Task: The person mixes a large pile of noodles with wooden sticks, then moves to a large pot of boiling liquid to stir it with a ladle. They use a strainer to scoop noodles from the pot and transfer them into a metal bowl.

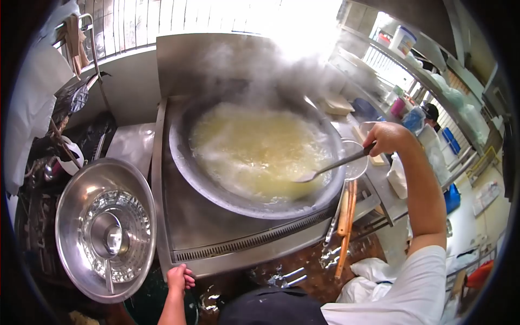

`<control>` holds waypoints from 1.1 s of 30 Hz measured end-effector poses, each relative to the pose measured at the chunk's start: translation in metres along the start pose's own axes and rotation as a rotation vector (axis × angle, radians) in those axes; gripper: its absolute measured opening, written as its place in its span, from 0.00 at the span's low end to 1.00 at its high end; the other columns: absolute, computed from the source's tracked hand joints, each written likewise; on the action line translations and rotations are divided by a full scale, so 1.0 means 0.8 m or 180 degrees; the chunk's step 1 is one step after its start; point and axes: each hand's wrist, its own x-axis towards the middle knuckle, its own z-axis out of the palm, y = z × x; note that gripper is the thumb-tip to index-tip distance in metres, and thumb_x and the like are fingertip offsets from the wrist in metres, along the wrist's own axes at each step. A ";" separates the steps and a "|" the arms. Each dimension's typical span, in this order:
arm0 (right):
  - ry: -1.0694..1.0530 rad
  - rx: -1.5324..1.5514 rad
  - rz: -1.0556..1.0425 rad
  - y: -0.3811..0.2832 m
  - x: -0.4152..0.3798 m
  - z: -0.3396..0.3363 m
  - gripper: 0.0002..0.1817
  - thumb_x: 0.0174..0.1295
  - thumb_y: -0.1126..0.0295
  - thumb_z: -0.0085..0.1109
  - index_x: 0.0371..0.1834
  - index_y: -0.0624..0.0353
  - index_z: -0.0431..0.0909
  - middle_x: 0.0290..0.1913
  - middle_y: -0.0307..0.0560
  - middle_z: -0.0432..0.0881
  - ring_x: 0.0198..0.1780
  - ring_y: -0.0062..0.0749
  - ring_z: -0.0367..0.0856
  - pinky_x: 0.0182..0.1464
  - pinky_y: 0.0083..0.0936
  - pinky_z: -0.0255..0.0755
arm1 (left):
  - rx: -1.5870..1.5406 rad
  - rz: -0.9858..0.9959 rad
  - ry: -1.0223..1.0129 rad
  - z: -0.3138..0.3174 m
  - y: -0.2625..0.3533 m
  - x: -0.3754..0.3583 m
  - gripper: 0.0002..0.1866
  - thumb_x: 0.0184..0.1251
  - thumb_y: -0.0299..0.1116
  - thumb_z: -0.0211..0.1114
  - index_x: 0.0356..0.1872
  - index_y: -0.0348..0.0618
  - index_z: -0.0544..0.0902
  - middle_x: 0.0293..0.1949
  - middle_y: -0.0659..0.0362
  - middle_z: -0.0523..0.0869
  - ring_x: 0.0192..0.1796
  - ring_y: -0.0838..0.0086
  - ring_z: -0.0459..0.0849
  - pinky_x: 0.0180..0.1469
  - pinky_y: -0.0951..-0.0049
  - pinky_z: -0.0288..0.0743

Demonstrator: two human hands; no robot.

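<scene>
Bright barred window, cluttered shelves

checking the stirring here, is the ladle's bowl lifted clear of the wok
No: the right hand holds the ladle with its bowl dipped at the surface of the steaming liquid in the wok.

right hand grips a ladle in the steaming wok; left hand hangs low

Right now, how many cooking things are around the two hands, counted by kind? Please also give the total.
Wok of steaming pale liquid, where the right hand keeps its grip on the ladle: 1
Long ladle: 1
Steel lid, lying upside down near the left hand: 1
Wooden-handled utensils beside the wok: 2
Total: 5
</scene>
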 end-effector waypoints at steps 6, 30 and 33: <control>-0.0207 -0.1629 -0.0022 -0.047 0.012 0.050 0.16 0.44 0.62 0.68 0.38 0.52 0.87 0.39 0.46 0.87 0.42 0.38 0.86 0.43 0.35 0.78 | 0.0088 0.0026 -0.0075 0.000 -0.002 0.001 0.19 0.68 0.44 0.53 0.29 0.37 0.78 0.15 0.53 0.81 0.13 0.68 0.79 0.12 0.74 0.67; 0.1003 0.0478 0.0296 -0.159 0.444 0.282 0.16 0.62 0.71 0.50 0.49 0.45 0.83 0.46 0.47 0.85 0.50 0.39 0.84 0.46 0.36 0.79 | -0.0061 -0.0530 0.0229 -0.010 0.005 -0.007 0.23 0.70 0.44 0.52 0.24 0.32 0.78 0.11 0.50 0.78 0.08 0.66 0.75 0.09 0.74 0.68; 0.0763 0.0603 0.0381 -0.144 0.399 0.282 0.17 0.61 0.71 0.50 0.51 0.41 0.82 0.46 0.46 0.85 0.50 0.41 0.83 0.48 0.37 0.77 | -0.0087 -0.0505 0.0230 -0.009 0.002 -0.007 0.23 0.69 0.45 0.52 0.24 0.33 0.79 0.11 0.51 0.78 0.09 0.67 0.75 0.09 0.75 0.67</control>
